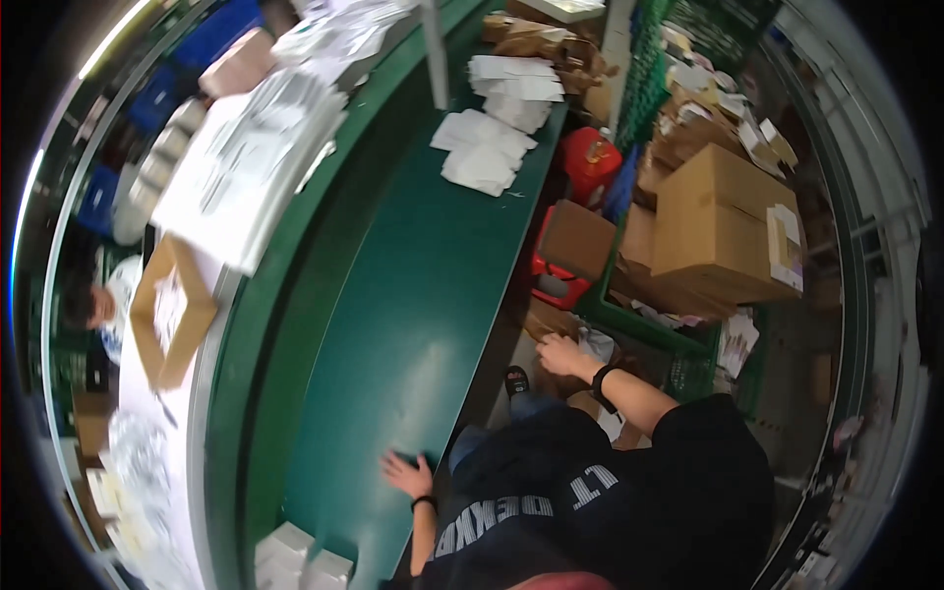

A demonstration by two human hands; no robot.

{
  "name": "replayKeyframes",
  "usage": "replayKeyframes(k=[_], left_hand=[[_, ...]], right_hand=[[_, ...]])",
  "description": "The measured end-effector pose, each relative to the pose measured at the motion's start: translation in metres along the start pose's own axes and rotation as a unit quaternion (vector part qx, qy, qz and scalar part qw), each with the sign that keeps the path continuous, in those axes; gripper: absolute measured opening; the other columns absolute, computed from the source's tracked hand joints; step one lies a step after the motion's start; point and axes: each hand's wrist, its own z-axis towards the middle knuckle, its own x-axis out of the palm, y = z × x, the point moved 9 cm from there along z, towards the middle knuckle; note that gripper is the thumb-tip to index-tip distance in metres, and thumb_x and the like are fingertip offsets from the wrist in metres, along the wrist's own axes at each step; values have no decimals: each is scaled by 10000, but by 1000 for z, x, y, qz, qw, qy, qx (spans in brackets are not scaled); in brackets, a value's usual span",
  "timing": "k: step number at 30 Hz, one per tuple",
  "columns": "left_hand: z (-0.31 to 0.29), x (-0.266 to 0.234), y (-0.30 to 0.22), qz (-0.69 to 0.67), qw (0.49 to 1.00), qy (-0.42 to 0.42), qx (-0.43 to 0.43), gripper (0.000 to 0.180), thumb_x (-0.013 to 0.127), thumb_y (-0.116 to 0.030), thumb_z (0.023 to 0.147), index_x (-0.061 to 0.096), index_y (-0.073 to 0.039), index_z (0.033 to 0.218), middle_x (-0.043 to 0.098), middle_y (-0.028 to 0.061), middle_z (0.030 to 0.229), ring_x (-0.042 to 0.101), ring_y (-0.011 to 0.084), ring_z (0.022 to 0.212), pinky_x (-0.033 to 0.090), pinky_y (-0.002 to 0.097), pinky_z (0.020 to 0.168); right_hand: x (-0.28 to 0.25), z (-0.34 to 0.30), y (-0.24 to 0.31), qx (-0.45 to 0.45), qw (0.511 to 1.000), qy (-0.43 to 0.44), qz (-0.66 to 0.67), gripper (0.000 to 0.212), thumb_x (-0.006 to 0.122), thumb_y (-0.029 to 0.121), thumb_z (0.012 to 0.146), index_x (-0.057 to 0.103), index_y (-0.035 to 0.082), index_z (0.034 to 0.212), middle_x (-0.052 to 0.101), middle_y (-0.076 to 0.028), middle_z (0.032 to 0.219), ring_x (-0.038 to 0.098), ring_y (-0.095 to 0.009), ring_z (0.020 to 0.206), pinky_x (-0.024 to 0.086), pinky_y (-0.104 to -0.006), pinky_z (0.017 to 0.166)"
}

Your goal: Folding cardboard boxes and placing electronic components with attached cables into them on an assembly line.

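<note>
My left hand (406, 475) rests on the green tabletop (408, 295) near its right edge, palm down and fingers spread, with nothing in it. A dark patch lies beside its fingers, too small to tell whether it is a shadow. Out past the table's right edge, my right hand (563, 356) hangs in the air with loosely bent fingers, and no object shows in it. Below and beside that hand are brown paper (547, 320) and a crumpled grey-white plastic bag (596, 344). White boxes (285, 557) stand at the near left of the tabletop.
Stacks of white paper pieces (484, 152) lie at the table's far end. A red stool with a brown top (573, 241) stands right, before a green crate (644, 329) bearing a large carton (723, 226). Left, a white shelf holds flat sheets (246, 167) and an open cardboard box (169, 315).
</note>
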Motion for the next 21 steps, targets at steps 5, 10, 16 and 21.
replayKeyframes(k=[5, 10, 16, 21], left_hand=[[116, -9, -181, 0, 980, 156, 127, 1425, 823, -748, 672, 61, -144, 1714, -46, 253, 1757, -66, 568, 1579, 14, 772, 1199], [168, -3, -274, 94, 959, 189, 187, 1616, 859, -811, 497, 27, -145, 1712, -86, 245, 1757, -125, 581, 1565, -16, 844, 1136], [165, -1, -281, 83, 956, 197, 199, 1630, 838, -850, 452, 89, -134, 1710, -27, 237, 1762, -101, 569, 1575, -35, 850, 1123], [169, 5, -296, 90, 978, 104, 154, 1462, 790, -852, 565, 238, -88, 1683, 116, 212, 1760, -2, 524, 1600, -15, 787, 1184]], right_hand=[[-30, -3, -127, 60, 994, 85, 29, 307, 614, 241, 913, 719, 10, 1087, 733, -223, 1145, 698, -422, 1085, 578, -546, 885], [-110, 76, -181, 28, 991, 114, -69, 323, 623, 238, 901, 724, -26, 1058, 757, -221, 1026, 725, -424, 1012, 588, -543, 860], [-308, 242, -168, -85, 983, -109, -121, 604, 729, 154, 864, 541, -21, 1410, 585, -218, 1394, 576, -364, 1333, 509, -441, 1085], [-393, 400, -171, -273, 932, -155, -183, 965, 880, 190, 725, 395, -51, 1524, 532, -232, 1436, 478, -416, 1406, 433, -452, 1158]])
